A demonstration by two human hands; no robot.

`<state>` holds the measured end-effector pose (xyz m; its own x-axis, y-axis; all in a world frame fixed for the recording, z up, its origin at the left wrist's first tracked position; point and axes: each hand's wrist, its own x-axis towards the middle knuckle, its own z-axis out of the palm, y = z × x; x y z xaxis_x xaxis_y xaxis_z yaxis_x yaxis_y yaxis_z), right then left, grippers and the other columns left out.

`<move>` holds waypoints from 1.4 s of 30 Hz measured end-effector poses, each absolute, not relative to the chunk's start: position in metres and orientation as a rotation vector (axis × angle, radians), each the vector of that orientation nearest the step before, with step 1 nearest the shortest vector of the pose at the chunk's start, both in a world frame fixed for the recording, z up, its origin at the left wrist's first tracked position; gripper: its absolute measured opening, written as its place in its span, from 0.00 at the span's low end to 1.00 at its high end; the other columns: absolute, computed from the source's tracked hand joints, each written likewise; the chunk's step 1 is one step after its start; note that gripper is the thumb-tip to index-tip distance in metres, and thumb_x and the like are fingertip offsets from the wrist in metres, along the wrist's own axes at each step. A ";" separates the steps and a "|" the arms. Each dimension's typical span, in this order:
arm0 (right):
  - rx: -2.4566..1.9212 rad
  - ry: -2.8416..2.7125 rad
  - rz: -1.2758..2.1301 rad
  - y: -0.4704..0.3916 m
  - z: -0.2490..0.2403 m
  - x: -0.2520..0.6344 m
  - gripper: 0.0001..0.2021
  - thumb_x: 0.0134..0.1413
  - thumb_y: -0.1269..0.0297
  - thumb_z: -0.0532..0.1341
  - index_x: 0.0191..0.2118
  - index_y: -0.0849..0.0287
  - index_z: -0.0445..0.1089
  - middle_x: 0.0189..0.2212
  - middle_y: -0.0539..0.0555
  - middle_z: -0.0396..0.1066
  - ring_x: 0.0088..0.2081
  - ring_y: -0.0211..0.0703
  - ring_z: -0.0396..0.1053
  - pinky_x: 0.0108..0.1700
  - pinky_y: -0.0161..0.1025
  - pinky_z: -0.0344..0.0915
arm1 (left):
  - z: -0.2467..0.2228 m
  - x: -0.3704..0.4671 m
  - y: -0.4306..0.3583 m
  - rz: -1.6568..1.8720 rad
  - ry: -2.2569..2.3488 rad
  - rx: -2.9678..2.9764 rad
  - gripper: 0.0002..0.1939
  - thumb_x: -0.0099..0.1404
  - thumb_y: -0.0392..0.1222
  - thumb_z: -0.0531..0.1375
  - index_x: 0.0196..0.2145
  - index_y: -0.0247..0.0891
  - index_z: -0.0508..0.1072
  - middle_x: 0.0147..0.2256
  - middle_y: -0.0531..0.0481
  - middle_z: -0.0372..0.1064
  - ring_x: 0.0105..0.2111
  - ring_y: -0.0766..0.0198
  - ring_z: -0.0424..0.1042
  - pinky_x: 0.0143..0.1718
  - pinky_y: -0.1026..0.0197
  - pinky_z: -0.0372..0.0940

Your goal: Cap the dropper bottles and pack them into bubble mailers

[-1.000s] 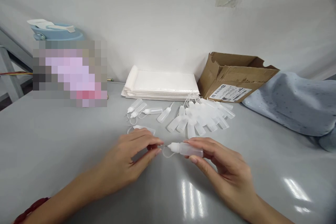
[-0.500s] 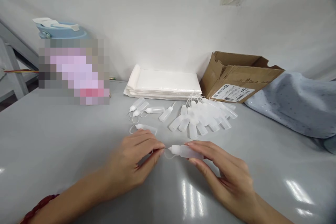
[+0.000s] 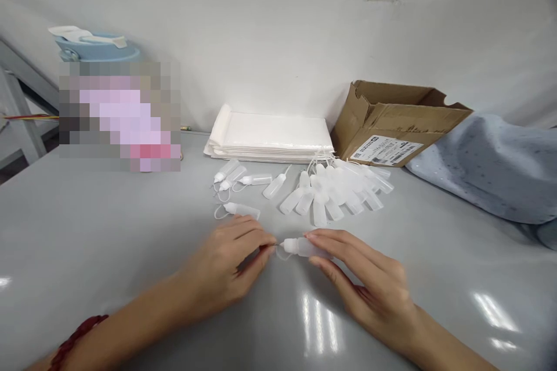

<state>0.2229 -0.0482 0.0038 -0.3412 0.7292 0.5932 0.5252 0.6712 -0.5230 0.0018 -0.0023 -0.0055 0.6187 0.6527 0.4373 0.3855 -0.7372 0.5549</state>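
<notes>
My right hand [image 3: 365,278] grips a small translucent squeeze bottle [image 3: 300,247] by its body, thumb below and fingers on top. The bottle lies sideways, with its white cone top and thin needle tip toward the left. At that tip, my left hand [image 3: 239,255] has thumb and forefinger pinched together; the fingertips hide what is between them, perhaps the small cap. A thin strap loops under the bottle's neck. Just beyond my left hand rests another squeeze bottle [image 3: 242,210] with a looped strap.
Several loose squeeze bottles [image 3: 256,179] lie behind my hands, beside a larger pile of them [image 3: 337,188]. At the wall are a stack of white padded envelopes [image 3: 274,133], an open cardboard box [image 3: 391,122] and a grey-blue cloth [image 3: 491,168]. A blue container [image 3: 98,49] stands back left.
My left hand's pinch has shifted slightly right, closer to the bottle's cone top. My right hand still holds the bottle, almost unmoved. The whole view has tilted a little.
</notes>
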 end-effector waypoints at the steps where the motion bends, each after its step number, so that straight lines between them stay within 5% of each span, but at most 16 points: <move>1: -0.976 -2.027 0.298 -0.048 0.004 0.223 0.15 0.55 0.81 0.59 0.48 0.66 0.69 0.40 0.60 0.74 0.42 0.41 0.73 0.44 0.35 0.73 | -0.005 0.002 -0.002 0.877 0.836 2.430 0.07 0.65 0.30 0.55 0.37 0.37 0.72 0.30 0.52 0.71 0.30 0.66 0.68 0.35 0.62 0.64; 26: -1.014 -1.868 0.429 -0.050 0.000 0.219 0.15 0.52 0.79 0.61 0.45 0.61 0.70 0.35 0.54 0.76 0.38 0.38 0.74 0.36 0.30 0.72 | 0.002 0.003 -0.006 0.978 0.812 2.363 0.07 0.64 0.29 0.55 0.34 0.40 0.69 0.26 0.53 0.68 0.27 0.66 0.67 0.31 0.62 0.64; 33: -0.984 -1.830 0.443 -0.052 -0.002 0.216 0.16 0.52 0.81 0.61 0.46 0.60 0.70 0.36 0.54 0.77 0.41 0.39 0.74 0.41 0.32 0.72 | 0.004 0.004 -0.009 0.982 0.785 2.380 0.07 0.64 0.29 0.55 0.34 0.40 0.68 0.27 0.53 0.68 0.28 0.67 0.66 0.31 0.64 0.63; 42: -1.000 -1.807 0.455 -0.050 0.005 0.221 0.16 0.53 0.80 0.61 0.46 0.58 0.71 0.39 0.54 0.76 0.41 0.40 0.73 0.40 0.34 0.72 | 0.013 -0.005 -0.006 0.947 0.897 2.426 0.09 0.65 0.34 0.57 0.43 0.41 0.68 0.30 0.53 0.69 0.31 0.66 0.69 0.35 0.63 0.66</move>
